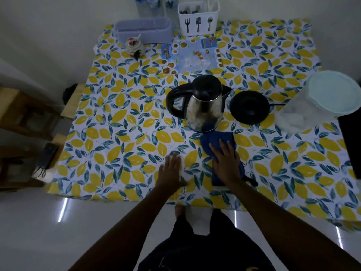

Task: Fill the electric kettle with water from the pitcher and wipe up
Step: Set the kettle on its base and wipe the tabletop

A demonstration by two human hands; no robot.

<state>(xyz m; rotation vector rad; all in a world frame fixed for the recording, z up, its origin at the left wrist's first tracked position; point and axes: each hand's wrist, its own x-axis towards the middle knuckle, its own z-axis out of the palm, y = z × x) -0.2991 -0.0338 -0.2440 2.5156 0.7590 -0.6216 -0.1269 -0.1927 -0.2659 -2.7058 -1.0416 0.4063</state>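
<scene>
The right hand (226,163) lies flat, fingers spread, pressed palm-down on a dark blue cloth (218,141) near the middle of the table's front edge; it grips nothing, only bears down on the fabric. The left hand (172,171) rests just beside it, also open and flat, palm on the lemon-print tablecloth (109,133) with nothing under it. The cloth's far end touches the base of the electric kettle (203,106), which stands upright at the centre of the table, lid closed, black handle pointing toward the left edge and spout toward the right. Just beside the kettle, on the side of the right edge, sits its round black power base (249,107), apart from the kettle, with a cord running off toward the right. Near the right edge stands the clear pitcher (320,98) with a pale lid on top. Along the back edge are a printed leaflet (193,55), a small ceramic jar (134,45), a translucent purple tub (143,30) and a white cutlery caddy (198,21) with fork, knife and spoon cut-outs.
</scene>
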